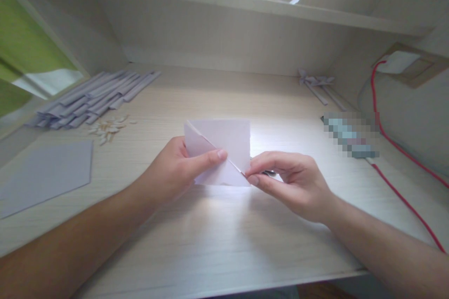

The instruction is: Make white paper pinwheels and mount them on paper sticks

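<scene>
A pale lilac square of paper (228, 142), creased along a diagonal, is held just above the wooden desk (217, 238) in the middle of the view. My left hand (178, 168) grips its left side, thumb lying across the front. My right hand (287, 180) pinches the paper's lower right corner between thumb and forefinger. Something small and dark shows under my right fingers, too hidden to identify.
A row of folded lilac paper strips (94, 98) lies at the back left, with small pale scraps (108, 128) beside it. A flat lilac sheet (45, 175) sits at the left. Folded paper pieces (315, 84) lie back right. A red cable (396, 145) runs along the right.
</scene>
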The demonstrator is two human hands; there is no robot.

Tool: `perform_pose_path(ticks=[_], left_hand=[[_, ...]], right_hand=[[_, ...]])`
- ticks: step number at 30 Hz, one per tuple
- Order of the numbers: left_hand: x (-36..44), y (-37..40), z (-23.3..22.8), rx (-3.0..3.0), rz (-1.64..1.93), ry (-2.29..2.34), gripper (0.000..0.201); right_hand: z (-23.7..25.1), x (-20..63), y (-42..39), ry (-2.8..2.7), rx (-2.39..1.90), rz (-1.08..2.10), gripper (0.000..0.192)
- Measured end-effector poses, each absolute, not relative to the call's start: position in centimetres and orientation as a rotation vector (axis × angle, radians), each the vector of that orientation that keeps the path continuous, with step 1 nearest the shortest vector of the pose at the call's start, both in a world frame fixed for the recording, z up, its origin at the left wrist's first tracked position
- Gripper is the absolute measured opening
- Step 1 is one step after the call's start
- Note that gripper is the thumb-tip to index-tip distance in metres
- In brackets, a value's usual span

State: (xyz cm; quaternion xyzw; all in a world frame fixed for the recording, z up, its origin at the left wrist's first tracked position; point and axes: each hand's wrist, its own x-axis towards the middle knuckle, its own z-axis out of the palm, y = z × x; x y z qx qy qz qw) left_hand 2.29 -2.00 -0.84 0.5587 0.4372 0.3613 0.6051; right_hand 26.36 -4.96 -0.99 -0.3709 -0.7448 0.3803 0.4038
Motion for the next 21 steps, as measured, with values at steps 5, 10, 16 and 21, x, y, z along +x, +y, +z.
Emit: perform_pose_path(ticks=[5, 10, 16, 21], left_hand=[[2.39, -2.1, -0.48, 1.312, 0.86, 1.044, 0.032], [2.47, -2.23, -0.46, 1.323, 0.873, 1.042, 0.034], [2.66, -2.1, -0.84, 1.286, 0.917, 1.032, 0.032], [2.74, -2.14, -0.86, 1.289, 0.94, 1.061, 0.035]], right_hand=[[-1.21, 26.32, -4.82, -1.832, -0.916, 0.973, 0.006], [-1.45, 26.36, -4.85, -1.781, -0.956, 0.99, 0.005], [-1.63, 26.25, -4.96, -1.726, -0.969, 1.009, 0.004], [-1.65, 26.28, -4.94, -1.7, -0.963, 1.024, 0.006]])
